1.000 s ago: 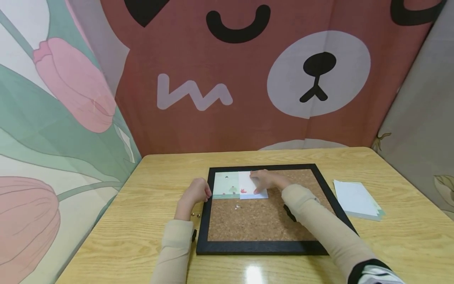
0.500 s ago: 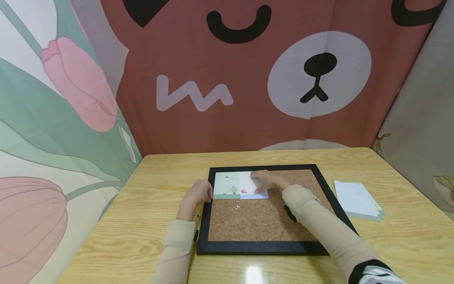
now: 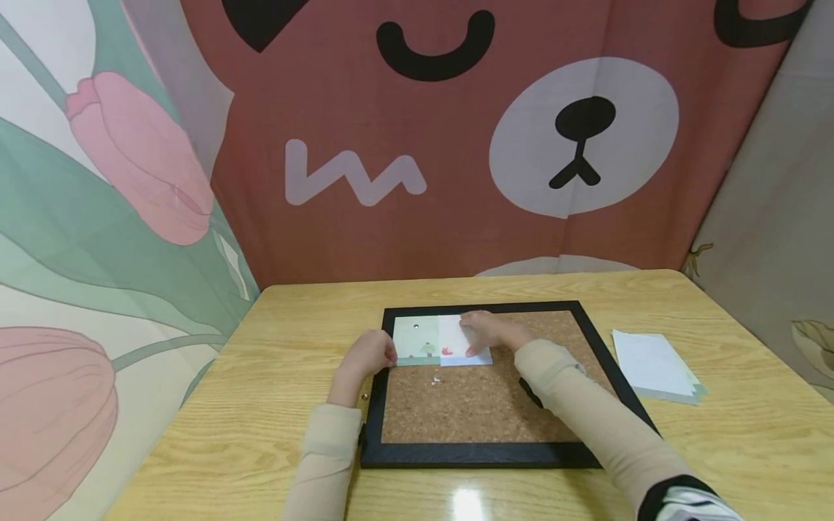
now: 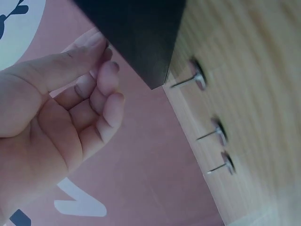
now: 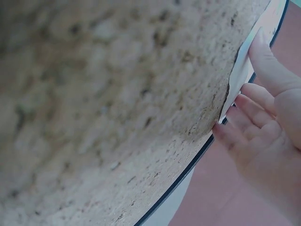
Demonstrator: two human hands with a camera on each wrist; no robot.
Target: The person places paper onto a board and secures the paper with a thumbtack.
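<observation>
Our left hand (image 3: 370,352) pinches what may be a pin (image 4: 109,46), our spread right hand (image 3: 490,331) rests on the white card (image 3: 452,334) atop the corkboard (image 3: 469,412), probably light, bendy, best held by its edges.

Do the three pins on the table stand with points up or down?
Points up: the left wrist view shows the pins resting on their heads, points away from the table.

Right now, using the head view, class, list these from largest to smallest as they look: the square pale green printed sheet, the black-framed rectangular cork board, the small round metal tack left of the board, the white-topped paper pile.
Black-framed rectangular cork board
White-topped paper pile
Square pale green printed sheet
Small round metal tack
</observation>
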